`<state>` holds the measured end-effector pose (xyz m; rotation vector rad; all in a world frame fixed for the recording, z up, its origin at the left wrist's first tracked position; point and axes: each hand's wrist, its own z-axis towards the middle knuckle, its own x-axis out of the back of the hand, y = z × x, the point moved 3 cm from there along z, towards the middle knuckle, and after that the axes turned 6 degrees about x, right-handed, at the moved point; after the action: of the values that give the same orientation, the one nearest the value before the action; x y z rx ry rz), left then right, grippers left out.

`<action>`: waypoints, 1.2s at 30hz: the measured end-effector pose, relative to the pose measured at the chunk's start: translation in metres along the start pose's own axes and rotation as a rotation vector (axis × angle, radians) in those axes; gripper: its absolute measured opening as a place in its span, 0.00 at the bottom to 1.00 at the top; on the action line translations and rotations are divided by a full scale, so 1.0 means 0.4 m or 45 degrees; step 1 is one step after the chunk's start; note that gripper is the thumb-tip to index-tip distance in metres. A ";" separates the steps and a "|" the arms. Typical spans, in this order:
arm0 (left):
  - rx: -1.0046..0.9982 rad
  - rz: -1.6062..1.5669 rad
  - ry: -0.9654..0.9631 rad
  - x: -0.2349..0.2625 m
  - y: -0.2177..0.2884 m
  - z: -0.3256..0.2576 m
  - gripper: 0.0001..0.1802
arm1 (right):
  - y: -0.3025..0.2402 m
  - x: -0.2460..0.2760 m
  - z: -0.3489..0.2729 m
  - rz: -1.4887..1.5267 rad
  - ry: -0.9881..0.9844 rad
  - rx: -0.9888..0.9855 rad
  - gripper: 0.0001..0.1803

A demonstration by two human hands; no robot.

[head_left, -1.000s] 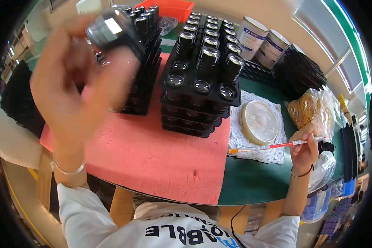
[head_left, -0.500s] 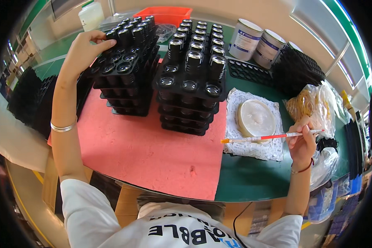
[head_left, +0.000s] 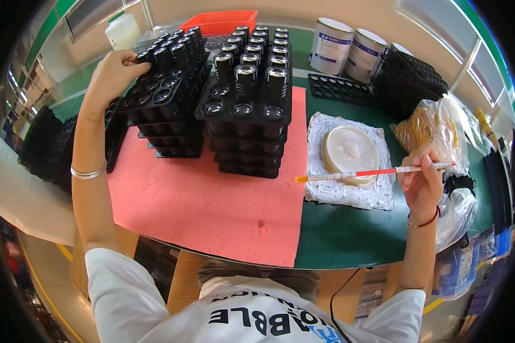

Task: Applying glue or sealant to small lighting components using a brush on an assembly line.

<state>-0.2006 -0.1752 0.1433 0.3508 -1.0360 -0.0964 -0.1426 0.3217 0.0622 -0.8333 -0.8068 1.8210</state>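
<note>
Left hand (head_left: pixel 115 74) at 10 o'clock: thumb and fingertips meet a black cylinder (head_left: pixel 145 56) with a glossy domed top, seated at the near-left of the group on the left tray stack (head_left: pixel 180 123). Fingers hide the contact, so can't tell if that grip is clamped or just resting.

Right hand (head_left: pixel 420 180) at 3 o'clock: grip closed pen-style on a slim paintbrush (head_left: pixel 377 171), bristles aimed at 9 o'clock, shaft crossing in front of a round translucent dish (head_left: pixel 352 146) on a white printed pad (head_left: pixel 377 197).

Handling, my read: cylinder looks rigid, light enough for one hand, slick on the smooth wall. Pinch the black body below the cap, pull straight up, keep skin off the dome; it'd smudge or scratch. Neighbours are packed tight, so fingertips only. Brush is light and stiff, bristles soft; hold mid-handle to rear. Trays look thin and flexy; lift from both edges.

Centre tray stack (head_left: pixel 246 140) at 11 to 12 o'clock, on pink foam mat (head_left: pixel 212 211) over green tabletop (head_left: pixel 349 234). Lidded cans (head_left: pixel 330 48) at 1 o'clock.
</note>
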 end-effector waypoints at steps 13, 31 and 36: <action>0.039 0.228 0.137 0.048 0.076 -0.068 0.19 | 0.000 0.004 0.002 0.003 0.028 -0.029 0.10; -0.292 -0.075 -0.085 -0.050 0.322 -0.168 0.15 | -0.058 0.052 -0.020 -0.606 0.594 0.630 0.21; -0.200 -0.259 0.331 0.018 0.347 -0.209 0.11 | -0.063 0.028 -0.039 -0.816 0.395 0.832 0.21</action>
<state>-0.1374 -0.0265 0.1566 0.3151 -0.7287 -0.3055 -0.1216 0.3431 0.0718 -0.3485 -0.1986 1.2124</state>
